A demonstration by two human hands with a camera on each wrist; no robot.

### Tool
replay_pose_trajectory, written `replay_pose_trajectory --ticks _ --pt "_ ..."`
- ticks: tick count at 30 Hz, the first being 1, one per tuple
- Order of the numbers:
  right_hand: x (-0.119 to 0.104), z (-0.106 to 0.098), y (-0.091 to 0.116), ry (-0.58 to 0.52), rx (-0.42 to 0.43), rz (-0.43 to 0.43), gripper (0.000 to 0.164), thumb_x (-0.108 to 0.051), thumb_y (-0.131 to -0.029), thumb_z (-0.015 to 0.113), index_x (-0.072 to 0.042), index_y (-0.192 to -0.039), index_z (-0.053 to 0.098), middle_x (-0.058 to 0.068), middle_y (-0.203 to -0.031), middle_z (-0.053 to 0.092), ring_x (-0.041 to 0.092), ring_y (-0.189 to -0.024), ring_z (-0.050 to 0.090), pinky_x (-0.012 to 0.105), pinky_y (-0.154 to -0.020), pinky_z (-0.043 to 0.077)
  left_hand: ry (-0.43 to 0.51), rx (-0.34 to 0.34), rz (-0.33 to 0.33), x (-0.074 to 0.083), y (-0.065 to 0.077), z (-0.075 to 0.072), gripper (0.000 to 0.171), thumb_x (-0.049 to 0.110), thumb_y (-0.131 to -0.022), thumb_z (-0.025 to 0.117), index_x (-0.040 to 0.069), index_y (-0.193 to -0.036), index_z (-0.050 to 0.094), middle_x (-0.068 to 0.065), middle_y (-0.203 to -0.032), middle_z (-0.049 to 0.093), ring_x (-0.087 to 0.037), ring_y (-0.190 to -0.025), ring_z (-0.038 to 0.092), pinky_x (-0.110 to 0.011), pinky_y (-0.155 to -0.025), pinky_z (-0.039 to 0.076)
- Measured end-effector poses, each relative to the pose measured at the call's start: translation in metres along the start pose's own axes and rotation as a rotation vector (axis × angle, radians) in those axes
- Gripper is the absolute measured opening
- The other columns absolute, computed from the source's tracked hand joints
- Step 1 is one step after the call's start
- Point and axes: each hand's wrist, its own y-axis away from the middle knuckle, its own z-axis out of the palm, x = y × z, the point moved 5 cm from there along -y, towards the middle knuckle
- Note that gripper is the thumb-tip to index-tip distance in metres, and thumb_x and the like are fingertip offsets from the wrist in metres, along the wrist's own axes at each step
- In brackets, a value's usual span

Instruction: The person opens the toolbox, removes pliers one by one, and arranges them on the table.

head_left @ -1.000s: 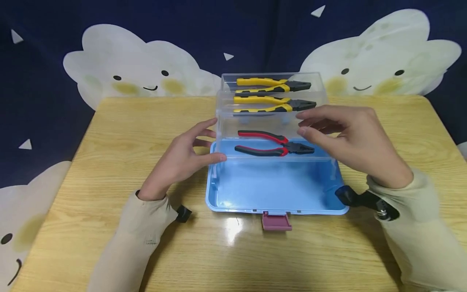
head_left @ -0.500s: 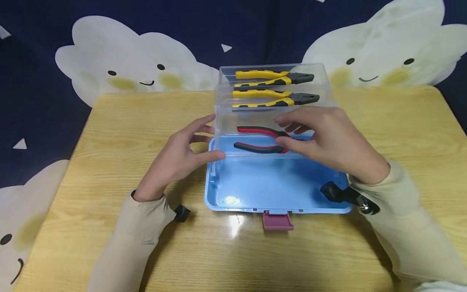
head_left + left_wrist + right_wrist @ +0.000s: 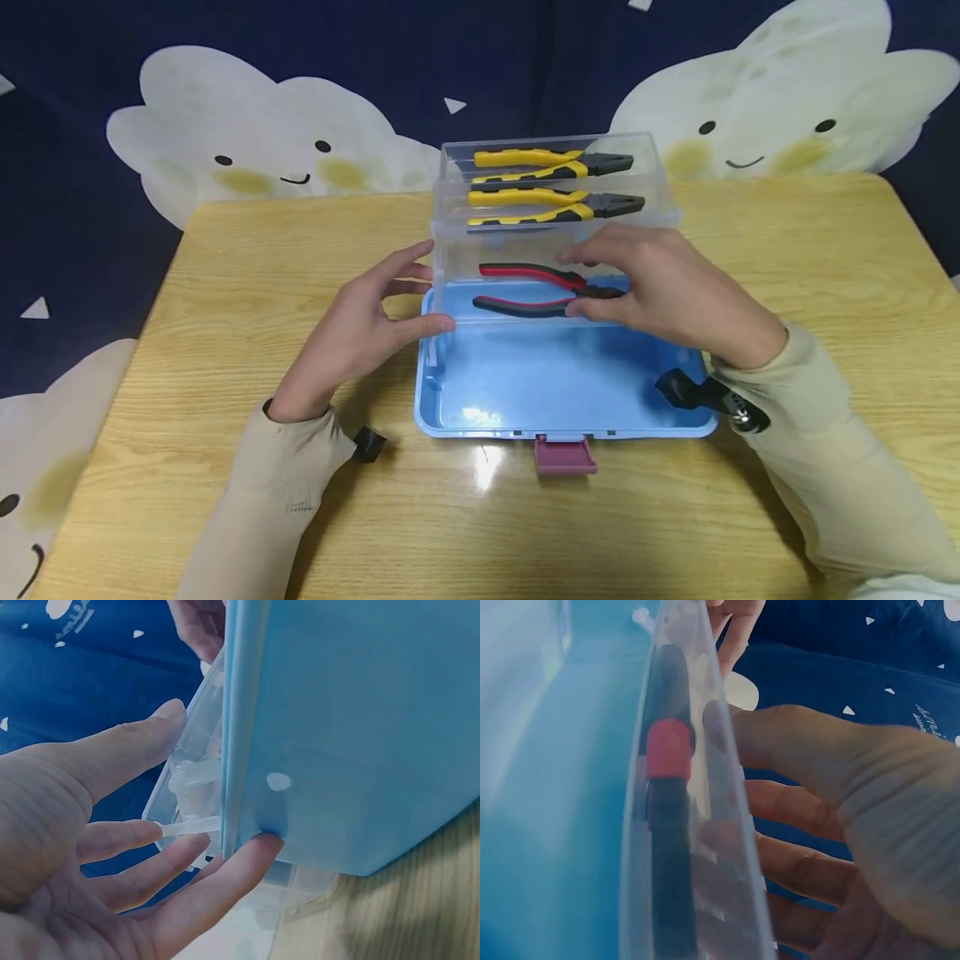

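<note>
Red-and-black pliers (image 3: 528, 310) lie in the lowest clear tray (image 3: 459, 250) of a blue toolbox (image 3: 555, 383). Over their jaw end hovers my right hand (image 3: 675, 287), with thumb and index finger spread apart on either side and part of the jaws hidden beneath. In the right wrist view, the pliers' handle (image 3: 673, 862) shows inside the tray, with the thumb at the tray's rim. My left hand (image 3: 367, 321) lies spread at the toolbox's left end, thumb at the tray's corner. One left finger (image 3: 251, 862) meets the blue side wall.
Two stepped clear trays rise behind, holding yellow-and-black pliers (image 3: 525, 158) and another yellow-and-black pair (image 3: 528, 198). A purple latch (image 3: 564, 457) hangs at the toolbox's front. The wooden table (image 3: 247, 275) ends before a dark cloud-print curtain (image 3: 360, 33).
My right hand has moved left, from the tray's right end to over the red-and-black pliers. My left hand keeps its place at the toolbox. The head view has shifted slightly.
</note>
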Motion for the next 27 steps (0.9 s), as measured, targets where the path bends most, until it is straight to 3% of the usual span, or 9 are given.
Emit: replay_pose_trajectory --ticks 7,14,20,27 --pt "0.009 0.004 -0.003 -0.010 -0.042 0.035 0.055 -0.037 -0.083 0.089 -0.015 -0.130 0.072 0.004 -0.123 0.076 0.021 -0.112 0.070 0.046 -0.094 0.059 0.002 -0.002 0.004 0.000 -0.001 0.001 0.091 0.028 -0.085 0.087 0.025 -0.161 0.036 -0.008 -0.145 0.060 -0.031 -0.132 0.063 -0.047 -0.094 0.063" --pt "0.011 0.006 -0.005 -0.016 -0.053 0.017 0.050 -0.036 -0.083 0.089 -0.016 -0.126 0.075 0.002 -0.114 0.078 0.017 -0.097 0.069 0.036 -0.077 0.055 -0.004 -0.001 0.005 0.002 0.000 0.000 0.091 0.027 -0.086 0.087 0.024 -0.162 0.036 -0.008 -0.144 0.061 -0.032 -0.132 0.063 -0.046 -0.094 0.063" --pt "0.010 0.007 -0.004 -0.047 -0.096 0.033 0.053 -0.036 -0.088 0.084 -0.012 -0.134 0.070 0.006 -0.119 0.077 0.020 -0.103 0.073 0.044 -0.084 0.061 -0.009 0.001 0.006 0.003 0.000 0.000 0.091 0.027 -0.086 0.086 0.024 -0.162 0.036 -0.009 -0.144 0.061 -0.032 -0.132 0.063 -0.047 -0.094 0.063" --pt "0.011 0.008 -0.004 -0.042 -0.097 0.042 0.055 -0.031 -0.090 0.082 -0.008 -0.137 0.067 0.011 -0.120 0.075 0.020 -0.100 0.072 0.043 -0.082 0.061 -0.001 -0.002 0.002 0.002 0.001 0.000 0.090 0.027 -0.087 0.086 0.025 -0.161 0.037 -0.009 -0.144 0.061 -0.033 -0.133 0.063 -0.048 -0.096 0.062"
